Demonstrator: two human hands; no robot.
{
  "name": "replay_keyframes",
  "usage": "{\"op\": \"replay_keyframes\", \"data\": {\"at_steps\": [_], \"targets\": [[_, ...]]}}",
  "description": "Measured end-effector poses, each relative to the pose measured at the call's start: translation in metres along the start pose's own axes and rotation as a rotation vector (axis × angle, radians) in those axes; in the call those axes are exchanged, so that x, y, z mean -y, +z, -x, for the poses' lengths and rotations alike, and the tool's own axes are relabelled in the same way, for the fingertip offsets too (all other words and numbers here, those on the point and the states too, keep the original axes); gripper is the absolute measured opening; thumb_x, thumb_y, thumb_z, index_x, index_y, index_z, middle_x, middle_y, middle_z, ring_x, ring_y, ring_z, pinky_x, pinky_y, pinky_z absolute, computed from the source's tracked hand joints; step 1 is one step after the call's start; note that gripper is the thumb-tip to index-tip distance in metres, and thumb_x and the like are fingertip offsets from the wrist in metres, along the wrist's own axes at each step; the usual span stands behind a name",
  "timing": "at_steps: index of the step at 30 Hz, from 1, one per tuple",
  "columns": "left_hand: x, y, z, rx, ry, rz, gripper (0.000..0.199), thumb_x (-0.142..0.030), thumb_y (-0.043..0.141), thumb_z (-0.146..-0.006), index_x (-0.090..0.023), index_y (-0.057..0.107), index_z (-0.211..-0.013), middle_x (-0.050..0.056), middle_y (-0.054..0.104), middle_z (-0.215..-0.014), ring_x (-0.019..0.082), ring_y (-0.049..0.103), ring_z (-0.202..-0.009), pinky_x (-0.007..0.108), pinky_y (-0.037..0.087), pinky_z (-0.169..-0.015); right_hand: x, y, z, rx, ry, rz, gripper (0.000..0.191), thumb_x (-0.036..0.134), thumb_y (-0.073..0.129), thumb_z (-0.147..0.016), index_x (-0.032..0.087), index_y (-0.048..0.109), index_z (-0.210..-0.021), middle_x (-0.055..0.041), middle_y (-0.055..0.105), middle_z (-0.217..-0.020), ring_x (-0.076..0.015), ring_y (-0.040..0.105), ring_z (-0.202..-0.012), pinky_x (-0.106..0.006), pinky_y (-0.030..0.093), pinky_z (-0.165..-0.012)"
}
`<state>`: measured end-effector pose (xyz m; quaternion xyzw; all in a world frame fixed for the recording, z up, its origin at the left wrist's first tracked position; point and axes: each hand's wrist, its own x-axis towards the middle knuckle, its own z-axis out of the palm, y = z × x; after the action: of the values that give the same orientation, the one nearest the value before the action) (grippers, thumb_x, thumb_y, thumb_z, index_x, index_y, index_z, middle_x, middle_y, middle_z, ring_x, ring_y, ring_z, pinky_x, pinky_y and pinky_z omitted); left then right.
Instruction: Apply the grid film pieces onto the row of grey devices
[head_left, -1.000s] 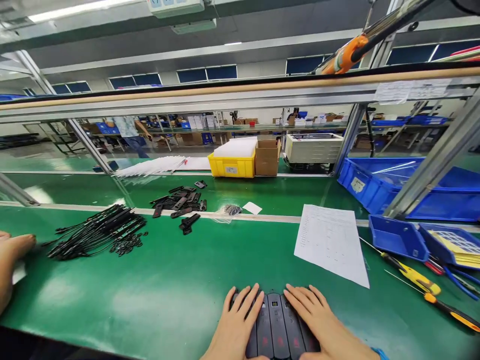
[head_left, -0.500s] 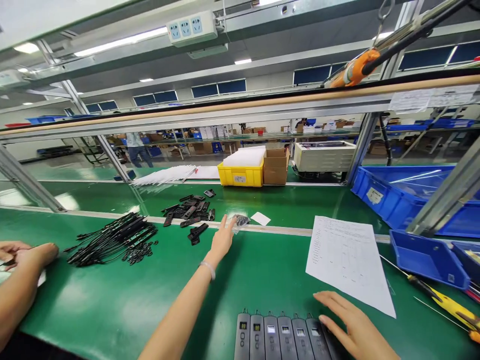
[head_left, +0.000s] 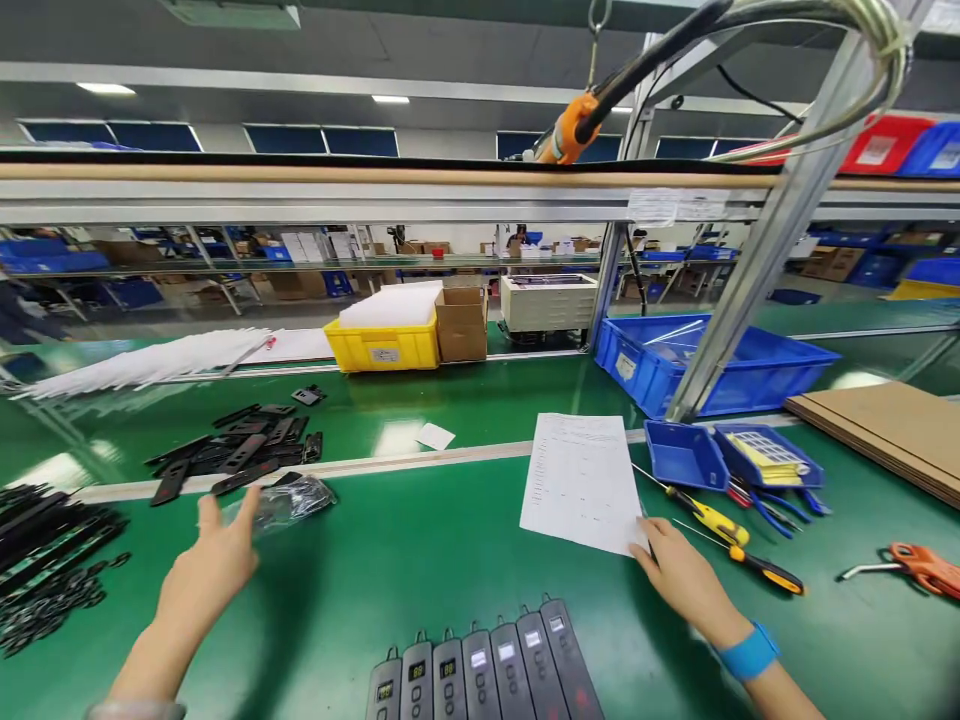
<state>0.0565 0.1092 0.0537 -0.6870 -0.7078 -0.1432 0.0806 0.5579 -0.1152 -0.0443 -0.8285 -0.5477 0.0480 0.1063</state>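
My left hand has its fingers spread at the edge of a clear plastic bag with small dark parts inside. The fingertips touch or nearly touch the bag. My right hand is at the lower right corner of a printed paper sheet. Its fingers are closed around a thin dark thing, mostly hidden, whose kind I cannot make out. Several grey handheld devices with small displays and buttons lie side by side at the front edge; some displays are lit. Black plastic housings lie in a pile beyond my left hand.
Black cabled parts lie far left. A white card, a yellow bin and an open carton stand farther back. To the right are blue trays, screwdrivers, an orange air gun and cardboard sheets.
My view has turned right. The plastic bag has moved left and nearer, away from the white card, with my left hand beside it. My right hand has left the devices for the paper's corner.
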Motion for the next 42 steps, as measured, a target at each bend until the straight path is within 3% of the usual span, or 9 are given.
{"op": "replay_keyframes", "data": {"at_steps": [2,4,7,11,19,25,34,38,42], "targets": [[0.004,0.001,0.025,0.038,0.005,-0.322,0.06,-0.011,0.042,-0.09,-0.013,0.035,-0.15,0.031,0.027,-0.147,0.031,0.064,-0.099,0.035,0.05,-0.081,0.003,-0.002,-0.008,-0.02,0.085,0.074,0.055,0.037,0.043,-0.098,-0.003,0.047,-0.136,-0.0224,0.046,-0.127,-0.0332,0.045,-0.115,-0.044,0.041,-0.096],[0.006,0.01,0.047,-0.165,0.129,-0.473,0.049,-0.019,0.037,-0.095,-0.015,0.049,-0.142,0.025,0.043,-0.136,0.027,0.061,-0.101,0.031,0.05,-0.078,0.013,-0.001,-0.012,-0.05,0.099,0.141,0.063,0.044,0.046,-0.097,-0.002,0.045,-0.14,-0.0249,0.04,-0.134,-0.0375,0.04,-0.118,-0.046,0.038,-0.094],[0.004,0.033,0.07,-0.538,0.419,-0.343,0.056,-0.031,0.022,-0.099,-0.008,0.066,-0.124,0.029,0.05,-0.125,0.034,0.061,-0.099,0.037,0.051,-0.066,0.036,0.001,-0.014,-0.073,0.026,0.205,0.06,0.041,0.041,-0.099,0.008,0.038,-0.149,-0.0248,0.027,-0.148,-0.0396,0.033,-0.127,-0.047,0.034,-0.096],[-0.026,0.059,0.087,-0.595,0.746,-0.119,0.054,-0.029,0.024,-0.097,-0.007,0.071,-0.113,0.026,0.056,-0.124,0.036,0.064,-0.1,0.042,0.054,-0.067,0.07,0.006,-0.018,-0.049,-0.134,0.215,0.053,0.034,0.039,-0.1,0.013,0.041,-0.149,-0.0196,0.031,-0.149,-0.0379,0.032,-0.13,-0.049,0.029,-0.102],[-0.124,0.059,0.09,0.371,0.89,0.076,0.055,-0.047,0.032,-0.1,-0.028,0.033,-0.151,0.004,0.022,-0.155,0.024,0.02,-0.145,0.051,0.017,-0.118,0.088,-0.009,-0.068,-0.089,-0.169,0.108,0.052,0.036,0.039,-0.101,0.015,0.037,-0.149,-0.0135,0.039,-0.143,-0.0265,0.038,-0.127,-0.039,0.04,-0.098],[-0.115,0.063,0.069,0.276,0.572,0.094,0.058,-0.037,0.042,-0.098,-0.011,0.038,-0.149,0.021,0.019,-0.155,0.037,0.017,-0.144,0.058,0.014,-0.115,0.044,-0.008,-0.096,-0.032,-0.029,0.096,0.079,0.06,0.053,-0.09,0.012,0.035,-0.15,-0.0151,0.026,-0.153,-0.0334,0.026,-0.137,-0.049,0.03,-0.107],[-0.087,0.036,0.106,0.306,0.353,0.713,0.064,-0.051,0.045,-0.087,-0.01,0.054,-0.135,0.014,0.042,-0.145,0.031,0.048,-0.127,0.048,0.04,-0.106,0.021,-0.012,-0.067,-0.15,-0.205,-0.208,0.072,0.062,0.033,-0.081,0.008,0.069,-0.113,-0.0115,0.063,-0.119,-0.0314,0.054,-0.113,-0.044,0.038,-0.098],[-0.102,0.022,0.138,0.57,0.252,1.157,0.064,-0.053,0.052,-0.086,-0.006,0.053,-0.13,0.015,0.057,-0.129,0.02,0.056,-0.119,0.033,0.044,-0.105,0.031,-0.038,-0.047,-0.181,-0.139,-0.441,0.078,0.077,0.036,-0.073,0.013,0.072,-0.101,-0.0079,0.069,-0.095,-0.0266,0.062,-0.076,-0.04,0.048,-0.074],[-0.128,0.015,0.176,1.132,-0.156,1.946,0.071,-0.052,0.07,-0.08,0.001,0.054,-0.125,0.026,0.055,-0.127,0.027,0.062,-0.111,0.038,0.047,-0.099,0.06,-0.06,-0.001,-0.201,-0.277,-0.641,0.057,0.072,0.05,-0.078,0.022,0.073,-0.093,-0.0004,0.07,-0.097,-0.0207,0.066,-0.092,-0.028,0.053,-0.082]]}}
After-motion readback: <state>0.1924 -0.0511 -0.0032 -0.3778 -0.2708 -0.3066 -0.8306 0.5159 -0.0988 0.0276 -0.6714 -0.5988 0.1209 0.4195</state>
